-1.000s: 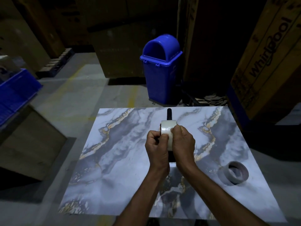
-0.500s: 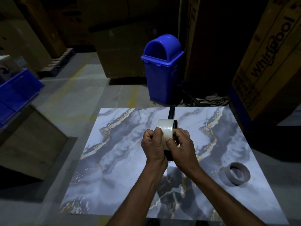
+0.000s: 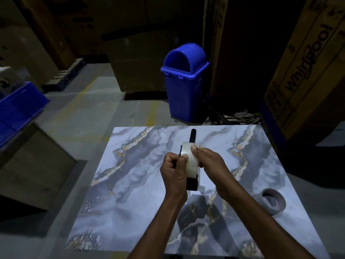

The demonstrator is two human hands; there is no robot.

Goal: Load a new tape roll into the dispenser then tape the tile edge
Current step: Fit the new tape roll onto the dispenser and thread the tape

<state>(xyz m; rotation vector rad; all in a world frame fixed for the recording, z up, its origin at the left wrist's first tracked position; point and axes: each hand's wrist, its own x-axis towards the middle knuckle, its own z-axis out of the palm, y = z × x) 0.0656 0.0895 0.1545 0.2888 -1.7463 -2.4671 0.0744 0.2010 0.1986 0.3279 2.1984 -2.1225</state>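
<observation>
A black tape dispenser [image 3: 192, 185] is held above the marble-patterned tile [image 3: 130, 184], its handle [image 3: 192, 134] pointing away from me. A pale clear tape roll [image 3: 190, 158] sits on the dispenser. My left hand [image 3: 174, 171] grips the dispenser and roll from the left side. My right hand [image 3: 210, 160] holds the roll from the right, thumb pressed on its top face. Near the tile's right edge lies a second ring [image 3: 273, 200], greyish, which looks like a used tape core.
A blue swing-lid bin [image 3: 184, 85] stands on the concrete floor beyond the tile. Tall cardboard boxes [image 3: 306, 68] rise at the right and back. At the left are a blue crate [image 3: 16, 111] and a wooden box [image 3: 31, 165].
Both hands shifted on the roll and dispenser: the right thumb now lies on the roll's upper face and the left fist has closed lower on the left side. The ring on the tile stayed put.
</observation>
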